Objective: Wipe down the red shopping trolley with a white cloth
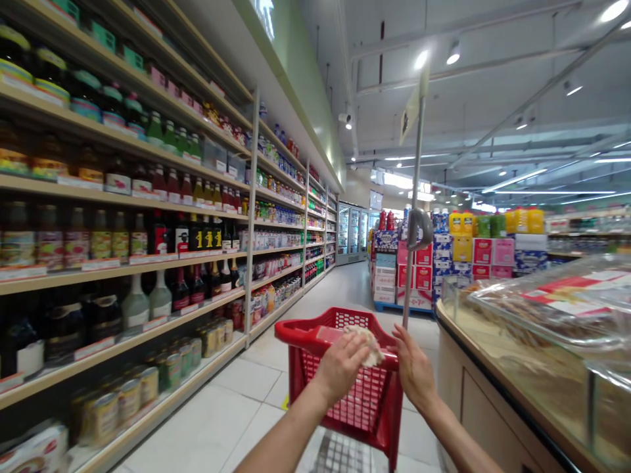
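Observation:
A red plastic shopping cart [340, 404] with a lattice basket stands in front of me. My left hand [342, 361] presses a crumpled whitish cloth [365, 345] against the cart's red handle [310, 332], fingers bent over the cloth. At the handle's right end is my right hand [417, 368], its fingers stretched forward and its thumb by the handle's edge. A thin metal pole [413, 282] rises just beyond the right fingertips, with a grey curved holder [419, 230] and a sign panel [413, 108] on it. How the pole's lower end is fixed is hidden behind my hand.
Shelves of bottles and cans [123, 256] line the left side. On the right stands a display counter [493, 387] with plastic-covered food [557, 295]. Stacked drink cartons [414, 276] stand ahead; glass-door coolers [351, 226] are at the aisle's far end. The floor is white tile [221, 407].

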The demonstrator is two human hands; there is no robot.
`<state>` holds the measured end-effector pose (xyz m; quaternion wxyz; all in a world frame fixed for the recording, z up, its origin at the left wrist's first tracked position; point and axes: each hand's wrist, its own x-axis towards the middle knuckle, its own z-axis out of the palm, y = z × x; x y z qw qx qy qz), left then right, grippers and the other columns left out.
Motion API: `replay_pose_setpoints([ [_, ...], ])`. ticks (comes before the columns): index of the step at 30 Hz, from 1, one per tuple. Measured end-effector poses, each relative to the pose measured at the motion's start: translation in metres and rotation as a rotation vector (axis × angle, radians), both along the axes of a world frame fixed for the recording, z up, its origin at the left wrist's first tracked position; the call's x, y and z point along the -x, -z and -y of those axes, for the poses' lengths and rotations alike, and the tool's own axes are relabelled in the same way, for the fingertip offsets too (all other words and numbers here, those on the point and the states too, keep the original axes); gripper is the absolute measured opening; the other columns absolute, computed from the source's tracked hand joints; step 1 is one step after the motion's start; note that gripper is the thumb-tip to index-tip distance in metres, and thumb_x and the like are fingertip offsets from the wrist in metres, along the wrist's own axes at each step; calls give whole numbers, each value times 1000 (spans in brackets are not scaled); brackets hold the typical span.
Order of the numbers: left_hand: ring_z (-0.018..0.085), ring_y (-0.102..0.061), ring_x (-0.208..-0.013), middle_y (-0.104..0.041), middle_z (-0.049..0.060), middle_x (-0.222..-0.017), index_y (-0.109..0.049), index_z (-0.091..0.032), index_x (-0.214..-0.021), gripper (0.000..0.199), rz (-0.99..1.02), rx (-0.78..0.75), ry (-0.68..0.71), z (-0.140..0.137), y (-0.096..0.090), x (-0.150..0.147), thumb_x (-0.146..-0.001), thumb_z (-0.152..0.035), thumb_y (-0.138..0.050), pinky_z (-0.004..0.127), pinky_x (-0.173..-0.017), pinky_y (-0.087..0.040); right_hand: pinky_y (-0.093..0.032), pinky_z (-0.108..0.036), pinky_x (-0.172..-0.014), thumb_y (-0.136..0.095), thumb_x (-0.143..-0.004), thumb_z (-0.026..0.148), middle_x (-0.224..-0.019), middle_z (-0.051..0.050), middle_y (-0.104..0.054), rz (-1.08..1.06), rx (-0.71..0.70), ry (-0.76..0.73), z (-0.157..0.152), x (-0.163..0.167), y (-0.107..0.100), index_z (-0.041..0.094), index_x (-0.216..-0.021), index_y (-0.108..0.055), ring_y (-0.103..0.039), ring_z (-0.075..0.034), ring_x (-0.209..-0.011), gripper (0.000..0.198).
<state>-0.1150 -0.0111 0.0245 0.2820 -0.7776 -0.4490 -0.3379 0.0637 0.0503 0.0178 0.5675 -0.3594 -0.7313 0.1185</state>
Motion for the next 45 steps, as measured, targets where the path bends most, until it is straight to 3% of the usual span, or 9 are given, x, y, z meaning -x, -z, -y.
replay_pose_setpoints([
  [5, 19, -44, -110, -54, 5, -113, -53, -21, -104, 32, 278, -37, -309, 14, 1, 51, -83, -16, -30, 44, -97, -36, -45, -37, -80, -21, -84, 42, -107, -10, -59, 76, 28, 31, 6, 2, -12, 17, -115, -48, -57, -21, -93, 47],
  [10, 19, -41, -113, -53, 7, -114, -54, -16, -104, 32, -18, -26, -23, -1, 3, -13, -81, -13, -33, 38, -97, -37, -44, -41, -78, -19, -84, 43, -102, -12, -61, 263, 73, 87, 8, 10, -23, 14, -118, -46, -58, -26, -91, 51],
  [12, 19, -41, -113, -53, 6, -115, -53, -17, -106, 32, -73, -15, 28, -2, 0, -11, -81, -13, -33, 37, -96, -37, -45, -39, -77, -19, -84, 43, -103, -12, -61, 233, 54, 64, 6, 9, -19, 14, -118, -45, -59, -24, -90, 51],
  [18, 19, -45, -109, -54, 9, -111, -52, -16, -105, 31, 209, -18, -271, 14, -4, 54, -81, -14, -31, 42, -96, -37, -43, -39, -83, -23, -85, 39, -108, -10, -58, 176, -18, 66, 8, 11, -8, 17, -114, -48, -56, -23, -96, 44],
  [25, 19, -43, -111, -53, 8, -113, -52, -16, -106, 32, -12, -66, 7, 4, -1, 16, -78, -12, -36, 39, -95, -38, -46, -36, -78, -26, -84, 36, -102, -8, -62, 158, -72, 71, 9, 7, -3, 16, -115, -47, -59, -20, -90, 42],
  [30, 21, -50, -101, -58, 9, -103, -55, -16, -99, 27, 233, -190, -241, 14, 3, 71, -80, -14, -35, 45, -89, -43, -46, -38, -77, -25, -84, 37, -101, -9, -62, 212, -66, 121, 10, 5, -11, 16, -113, -50, -59, -22, -89, 43],
  [37, 19, -42, -112, -53, 7, -113, -53, -16, -105, 30, 6, -73, 10, 5, 2, 16, -79, -11, -37, 39, -96, -38, -47, -34, -73, -23, -86, 39, -103, -8, -62, 294, -34, 44, 12, 17, -22, 16, -119, -45, -60, -21, -89, 45],
  [42, 20, -48, -103, -56, 9, -105, -54, -15, -100, 25, 225, -112, -183, 12, 1, 62, -80, -13, -38, 44, -92, -41, -48, -34, -73, -24, -86, 36, -100, -8, -63, 273, -84, 55, 15, 14, -13, 16, -115, -48, -60, -21, -90, 43],
  [45, 20, -47, -106, -55, 9, -107, -54, -15, -100, 28, 236, -125, -196, 12, 4, 55, -80, -11, -35, 44, -92, -40, -48, -34, -73, -27, -85, 34, -103, -8, -62, 267, -146, 53, 18, 16, -11, 17, -112, -51, -59, -21, -90, 40],
])
